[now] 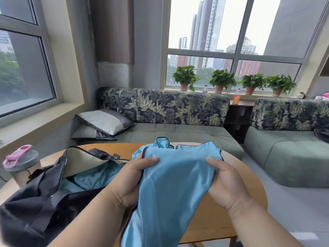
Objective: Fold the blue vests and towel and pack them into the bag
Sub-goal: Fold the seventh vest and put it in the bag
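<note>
- Here my left hand [132,177] and right hand [225,182] each pinch a side of the blue vest [170,184], fingers curled into the cloth, above the table's [213,223] near edge.
- The black bag [41,198] lies unzipped at the table's left edge, blue fabric [96,177] inside, perhaps another vest.
- A shaker bottle [21,164] stands beside the bag.

Corner room with big windows on two sides: the left window [23,68] looks onto trees, the back window [231,41] onto high-rise towers under a pale overcast sky. Flat grey daylight. Four potted plants [185,77] line the back sill, with an orange drink bottle [236,96] nearby. Below sits a sofa [165,111] with a leaf-print backrest and green seat, two grey pillows [105,120] at its left end. A second matching sofa [288,139] stands right. Round wooden desk [213,220] up front, grey floor [293,211].
</note>
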The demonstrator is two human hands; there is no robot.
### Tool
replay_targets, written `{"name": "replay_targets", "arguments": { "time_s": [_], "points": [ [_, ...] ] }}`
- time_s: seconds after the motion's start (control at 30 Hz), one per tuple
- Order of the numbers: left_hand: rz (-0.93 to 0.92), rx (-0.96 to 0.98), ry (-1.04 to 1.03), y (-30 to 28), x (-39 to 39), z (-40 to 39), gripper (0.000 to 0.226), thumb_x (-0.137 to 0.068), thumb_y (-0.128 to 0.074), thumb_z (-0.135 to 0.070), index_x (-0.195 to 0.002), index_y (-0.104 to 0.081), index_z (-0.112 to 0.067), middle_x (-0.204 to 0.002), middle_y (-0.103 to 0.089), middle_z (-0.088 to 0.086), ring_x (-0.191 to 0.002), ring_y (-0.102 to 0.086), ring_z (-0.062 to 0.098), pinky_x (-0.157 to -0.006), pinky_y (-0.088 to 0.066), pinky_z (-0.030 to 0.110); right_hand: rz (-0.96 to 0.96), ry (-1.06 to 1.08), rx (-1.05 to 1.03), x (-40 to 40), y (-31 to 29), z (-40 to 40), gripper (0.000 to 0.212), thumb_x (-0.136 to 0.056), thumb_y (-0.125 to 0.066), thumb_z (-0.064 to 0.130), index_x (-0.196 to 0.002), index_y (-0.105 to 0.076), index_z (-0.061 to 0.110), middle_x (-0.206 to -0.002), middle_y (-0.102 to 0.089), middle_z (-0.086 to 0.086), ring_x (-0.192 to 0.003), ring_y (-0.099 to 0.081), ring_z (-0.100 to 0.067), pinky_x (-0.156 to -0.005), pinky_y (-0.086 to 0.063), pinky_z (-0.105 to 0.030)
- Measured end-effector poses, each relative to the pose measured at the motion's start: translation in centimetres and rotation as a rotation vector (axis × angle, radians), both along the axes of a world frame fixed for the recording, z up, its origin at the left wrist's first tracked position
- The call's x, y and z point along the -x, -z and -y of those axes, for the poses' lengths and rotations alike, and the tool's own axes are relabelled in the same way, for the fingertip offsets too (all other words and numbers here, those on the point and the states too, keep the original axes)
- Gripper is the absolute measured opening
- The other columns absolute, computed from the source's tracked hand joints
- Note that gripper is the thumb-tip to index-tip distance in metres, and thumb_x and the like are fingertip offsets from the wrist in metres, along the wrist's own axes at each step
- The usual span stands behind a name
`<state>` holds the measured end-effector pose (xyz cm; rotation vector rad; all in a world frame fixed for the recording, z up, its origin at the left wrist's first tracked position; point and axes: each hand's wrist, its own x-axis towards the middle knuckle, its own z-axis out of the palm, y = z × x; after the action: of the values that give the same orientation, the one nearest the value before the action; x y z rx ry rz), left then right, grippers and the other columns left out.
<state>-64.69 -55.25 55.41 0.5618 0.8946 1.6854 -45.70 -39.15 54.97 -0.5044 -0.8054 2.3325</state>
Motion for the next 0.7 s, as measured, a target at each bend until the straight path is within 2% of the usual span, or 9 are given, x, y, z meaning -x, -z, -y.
{"name": "replay_targets", "arguments": {
  "time_s": [0.1, 0.2, 0.27, 0.37, 0.4, 0.5, 0.53, 0.6, 0.7],
  "points": [
    [-0.003, 0.010, -0.041, -0.1, -0.3, -0.2, 0.059, -0.082, -0.070, -0.008, -0.140, -0.060, -0.005, -0.138, -0.062, 0.033, -0.113, -0.066, 0.043, -0.101, -0.055, 0.059, 0.101, -0.104, 0.010, -0.2, 1.4, 2.0, 0.042, -0.098, -0.055, 0.021, -0.130, -0.069, -0.003, -0.133, -0.068, -0.025, -0.117, -0.070, -0.038, -0.105, -0.049, -0.050],
    [-0.001, 0.027, -0.085, 0.2, -0.7, -0.2, 0.060, -0.082, -0.071, -0.006, -0.140, -0.058, -0.003, -0.138, -0.060, 0.035, -0.110, -0.066, 0.042, -0.106, -0.051, 0.061, 0.163, -0.257, -0.011, -0.5, 2.6, 3.6, 0.048, -0.092, -0.068, 0.013, -0.136, -0.064, -0.004, -0.140, -0.062, -0.027, -0.117, -0.068, -0.038, -0.110, -0.048, -0.052],
    [-0.005, 0.035, -0.104, 0.4, -0.6, -0.1, 0.058, -0.083, -0.072, -0.006, -0.139, -0.059, -0.004, -0.137, -0.061, 0.035, -0.110, -0.067, 0.042, -0.106, -0.051, 0.061, 0.116, -0.226, -0.072, -0.9, 2.3, 3.2, 0.068, -0.088, -0.072, 0.009, -0.151, -0.050, 0.001, -0.145, -0.058, -0.026, -0.128, -0.062, -0.037, -0.114, -0.045, -0.053],
    [-0.020, 0.058, -0.143, 0.6, -0.4, 0.2, 0.045, -0.092, -0.066, -0.005, -0.137, -0.062, -0.004, -0.133, -0.066, 0.031, -0.113, -0.067, 0.042, -0.100, -0.056, 0.057, 0.051, -0.008, -0.114, -1.4, 1.7, 1.4, 0.101, -0.084, -0.068, 0.003, -0.167, -0.013, 0.021, -0.137, -0.067, -0.016, -0.124, -0.067, -0.033, -0.105, -0.050, -0.052],
    [-0.031, 0.073, -0.159, 0.5, -0.4, 0.3, 0.040, -0.095, -0.062, -0.006, -0.135, -0.063, -0.003, -0.131, -0.067, 0.030, -0.110, -0.068, 0.042, -0.098, -0.057, 0.056, 0.075, -0.009, -0.127, -1.5, 1.6, 1.5, 0.100, -0.084, -0.069, 0.007, -0.167, -0.015, 0.019, -0.136, -0.068, -0.016, -0.123, -0.068, -0.032, -0.104, -0.051, -0.051],
    [-0.040, 0.125, -0.207, 0.8, -0.8, 0.5, 0.037, -0.097, -0.060, -0.006, -0.133, -0.064, -0.002, -0.126, -0.069, 0.030, -0.100, -0.071, 0.040, -0.093, -0.060, 0.053, 0.312, -0.222, -0.062, -1.6, 3.4, 3.0, 0.063, -0.086, -0.068, 0.021, -0.145, -0.058, 0.001, -0.133, -0.069, -0.022, -0.123, -0.066, -0.035, -0.104, -0.052, -0.048],
    [-0.035, 0.136, -0.212, 0.8, -0.9, 0.5, 0.036, -0.097, -0.060, -0.005, -0.133, -0.064, -0.002, -0.124, -0.070, 0.030, -0.097, -0.072, 0.039, -0.091, -0.060, 0.053, 0.365, -0.294, -0.019, -1.6, 4.2, 3.7, 0.056, -0.087, -0.069, 0.024, -0.138, -0.065, 0.000, -0.134, -0.068, -0.023, -0.124, -0.065, -0.038, -0.103, -0.052, -0.047],
    [-0.013, 0.144, -0.231, 0.8, -1.5, 0.6, 0.035, -0.097, -0.061, -0.004, -0.132, -0.064, -0.002, -0.118, -0.072, 0.029, -0.089, -0.072, 0.036, -0.085, -0.061, 0.049, 0.418, -0.338, 0.013, -1.7, 5.0, 5.1, 0.057, -0.086, -0.073, 0.029, -0.135, -0.067, 0.001, -0.131, -0.069, -0.024, -0.123, -0.065, -0.040, -0.098, -0.054, -0.046],
    [-0.003, 0.165, -0.266, 0.5, -2.2, 0.7, 0.035, -0.097, -0.061, -0.003, -0.132, -0.062, 0.001, -0.109, -0.072, 0.027, -0.082, -0.072, 0.034, -0.076, -0.063, 0.044, 0.468, -0.259, -0.022, -1.5, 5.2, 5.4, 0.059, -0.080, -0.076, 0.027, -0.132, -0.066, 0.001, -0.109, -0.074, -0.023, -0.097, -0.072, -0.035, -0.087, -0.055, -0.045]
  ]
}}
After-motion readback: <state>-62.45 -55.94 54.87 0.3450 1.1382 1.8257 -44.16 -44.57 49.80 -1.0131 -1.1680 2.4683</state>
